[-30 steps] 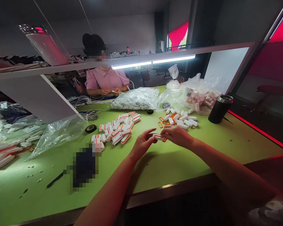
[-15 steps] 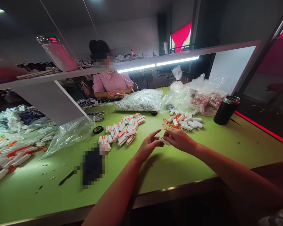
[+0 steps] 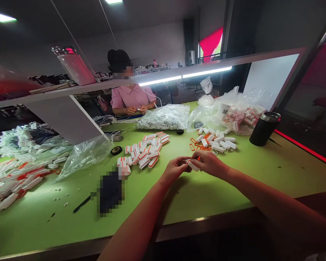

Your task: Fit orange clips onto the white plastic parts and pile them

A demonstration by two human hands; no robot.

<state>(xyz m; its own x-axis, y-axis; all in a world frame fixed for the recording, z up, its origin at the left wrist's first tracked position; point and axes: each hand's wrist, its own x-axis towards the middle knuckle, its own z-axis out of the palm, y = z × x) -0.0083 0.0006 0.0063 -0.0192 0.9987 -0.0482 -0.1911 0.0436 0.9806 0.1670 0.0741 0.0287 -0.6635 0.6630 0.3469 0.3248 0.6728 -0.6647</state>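
Note:
A small white connector housing (image 3: 192,165) with rows of holes is held between both hands above the green table. My left hand (image 3: 174,170) pinches its left end with closed fingers. The fingers of my right hand (image 3: 211,163) are closed on its other side, and a bit of orange (image 3: 199,158) shows at them. Beyond the right hand lies a pile of plain white housings (image 3: 219,142) mixed with loose orange ring seals (image 3: 197,145). Left of my hands is a heap of white housings with orange seals fitted (image 3: 143,154).
A black bottle (image 3: 264,129) stands at right beside clear bags of parts (image 3: 237,116). Black tape rolls (image 3: 116,150), a blurred dark object (image 3: 111,192) and more parts (image 3: 13,181) lie leftward. A co-worker (image 3: 133,98) sits opposite, beyond a lit shelf (image 3: 163,82).
My fingers have closed in around the housing, and its holed face is now turned more toward me. The left index finger has come down. The whole view has shifted slightly.

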